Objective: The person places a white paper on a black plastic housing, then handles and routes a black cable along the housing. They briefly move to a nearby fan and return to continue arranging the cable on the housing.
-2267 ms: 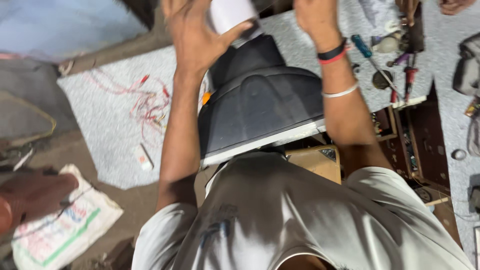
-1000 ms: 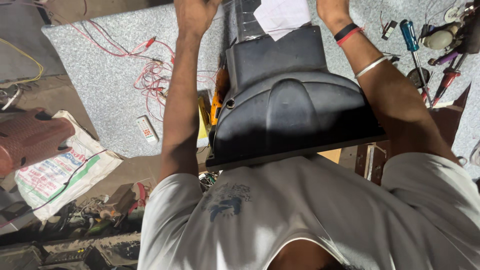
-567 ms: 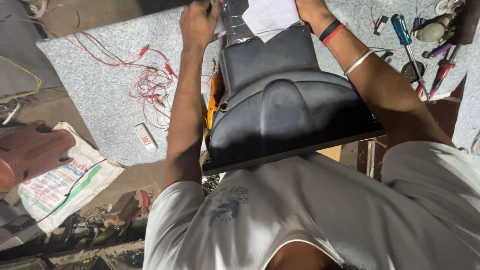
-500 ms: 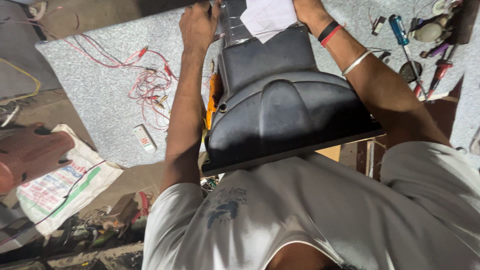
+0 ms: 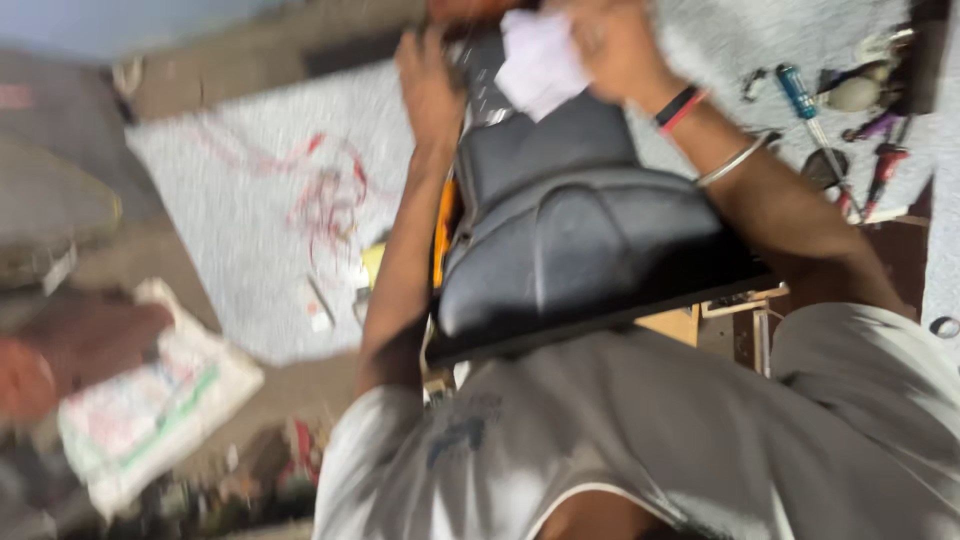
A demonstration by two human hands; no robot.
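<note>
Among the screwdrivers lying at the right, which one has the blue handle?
The blue-handled screwdriver is the one nearest the right hand, lying just past the wrist. The other one, farther right, has a red handle.

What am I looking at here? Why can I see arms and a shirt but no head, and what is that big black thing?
The camera sits on a person's head and looks down, so you see their own shirt and arms, not their face. There is no robot, just two bare hands. The picture is blurry.

The big black thing is the back shell of an old boxy screen set, lying against the person's chest. The left hand rests on its far end. The right hand holds a crumpled white cloth or paper pressed there too. That wrist wears bands and a metal bangle.

Underneath is a grey mat with tangled red wires on it. To the right lie tools, including a blue-handled screwdriver. At lower left lies a printed sack.
</note>
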